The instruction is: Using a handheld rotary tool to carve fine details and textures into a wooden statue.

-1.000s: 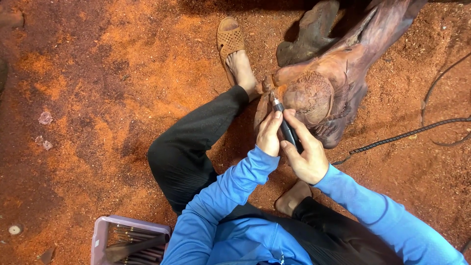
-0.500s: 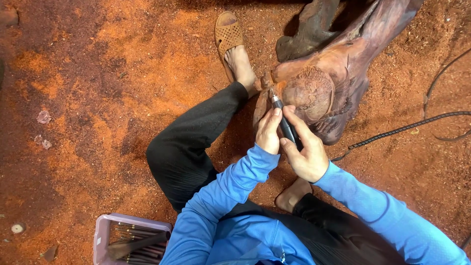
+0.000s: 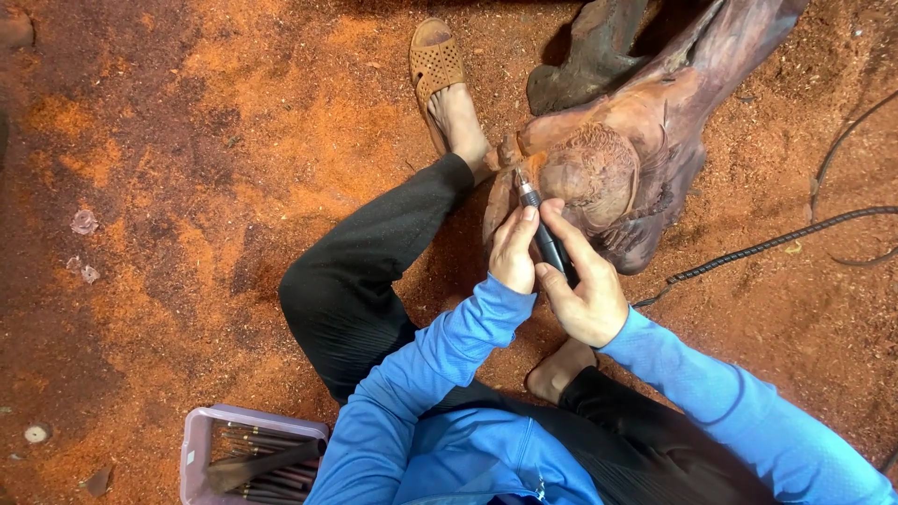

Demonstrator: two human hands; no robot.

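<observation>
The wood carving [image 3: 617, 178] looks rough and matt; the rotary tool [image 3: 547, 238] is glossy black with a metal tip.

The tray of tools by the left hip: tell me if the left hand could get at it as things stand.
Probably yes, but not at once. The left hand is steadying the rotary tool against the wood carving. Once freed, nothing lies between that arm and the tray.

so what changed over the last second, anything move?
Almost nothing. Both hands keep the same grip: right hand wrapped on the black rotary tool, left hand steadying it near the tip, which stays at the carved wooden piece. The tray of bits only shows a little more at the bottom edge, from a slight camera shift. Legs, sandal and cable are unchanged.
</observation>
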